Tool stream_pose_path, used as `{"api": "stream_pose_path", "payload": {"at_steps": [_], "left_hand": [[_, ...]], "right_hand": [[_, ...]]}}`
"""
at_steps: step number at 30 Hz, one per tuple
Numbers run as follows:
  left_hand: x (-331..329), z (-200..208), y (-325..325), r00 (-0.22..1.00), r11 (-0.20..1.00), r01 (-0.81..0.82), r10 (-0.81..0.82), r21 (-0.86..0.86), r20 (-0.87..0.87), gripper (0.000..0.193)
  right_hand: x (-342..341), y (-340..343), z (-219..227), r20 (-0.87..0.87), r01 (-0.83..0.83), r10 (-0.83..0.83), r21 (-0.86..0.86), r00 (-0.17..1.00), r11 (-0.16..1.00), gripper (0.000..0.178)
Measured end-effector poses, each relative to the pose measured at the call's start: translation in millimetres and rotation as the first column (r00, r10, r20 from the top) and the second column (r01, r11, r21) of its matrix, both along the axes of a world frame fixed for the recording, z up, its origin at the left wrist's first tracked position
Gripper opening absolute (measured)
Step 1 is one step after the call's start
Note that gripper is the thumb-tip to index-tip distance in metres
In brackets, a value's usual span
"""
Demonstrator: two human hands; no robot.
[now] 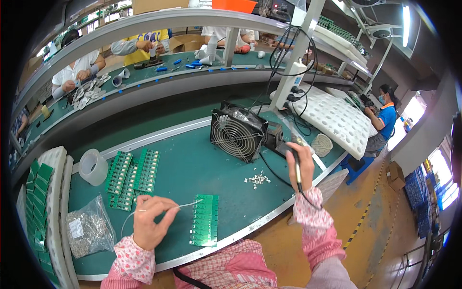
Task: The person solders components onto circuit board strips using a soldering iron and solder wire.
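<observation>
My left hand (151,219) pinches a thin strand of solder wire (186,205). The wire's end reaches the top of a green circuit board (204,224), a long panel with rows of small parts, lying on the bench before me. In my right hand (303,164) is a soldering iron (298,176), its cable trailing from the lower end. That hand is raised at the bench's right side, beside a dark iron stand (275,137); whether the tip touches the stand I cannot tell. Between board and stand lies a loose pile of small white components (258,179).
A black fan (236,134) with a wire guard stands at the back. Overlapping circuit boards (130,180), a clear tape roll (93,167) and a bag of small parts (89,231) lie left. White foam trays (332,115) rest right. Co-workers sit across and at right.
</observation>
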State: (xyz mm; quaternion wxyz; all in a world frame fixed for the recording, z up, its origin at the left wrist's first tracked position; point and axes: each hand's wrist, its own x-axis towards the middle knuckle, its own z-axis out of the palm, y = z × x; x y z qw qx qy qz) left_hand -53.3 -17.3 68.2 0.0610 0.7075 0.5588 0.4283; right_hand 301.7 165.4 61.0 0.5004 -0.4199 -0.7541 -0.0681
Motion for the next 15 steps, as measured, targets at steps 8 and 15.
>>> {"api": "stream_pose_path", "payload": {"at_steps": [8,15], "left_hand": [[-6,-33,33,0.978,0.993,-0.081,0.064,0.082,0.198,0.003],[-3,-51,50,0.984,0.995,-0.039,0.022,0.093,0.175,0.006]], "right_hand": [[33,50,-41,0.18,0.165,-0.15,-0.073,0.972,0.984,0.029],[34,42,-69,0.278,0.305,-0.253,-0.162,0.927,0.938,0.046]]}}
